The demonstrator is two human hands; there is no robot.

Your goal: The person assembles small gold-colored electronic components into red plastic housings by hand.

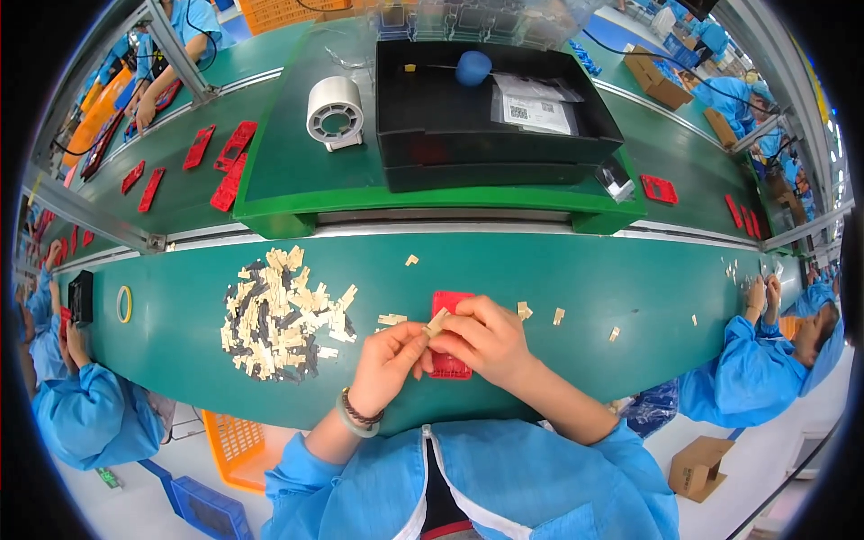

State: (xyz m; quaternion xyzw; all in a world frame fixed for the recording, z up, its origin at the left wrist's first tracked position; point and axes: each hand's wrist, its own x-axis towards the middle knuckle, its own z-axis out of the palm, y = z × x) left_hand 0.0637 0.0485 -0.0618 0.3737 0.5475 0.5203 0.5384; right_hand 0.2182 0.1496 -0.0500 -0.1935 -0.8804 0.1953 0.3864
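Observation:
My left hand (389, 358) and my right hand (491, 342) meet over the green table, both closed in a pinch on a small cream-coloured flat piece (436, 322). Beneath them lies a red rectangular plastic housing (453, 367), partly covered by my fingers. To the left of my hands spreads a pile of small cream and dark grey pieces (281, 315). One loose cream piece (392, 319) rests just beyond my left hand, and several more, such as this piece (525, 310), lie scattered to the right.
Beyond the table, a green-edged shelf (378, 200) carries a black box (499, 157) and a white roll (335, 112). Behind it, red housings (236, 144) lie on a green belt. A yellow tape ring (124, 304) sits at left. Co-workers sit on both sides; an orange basket (236, 445) stands below.

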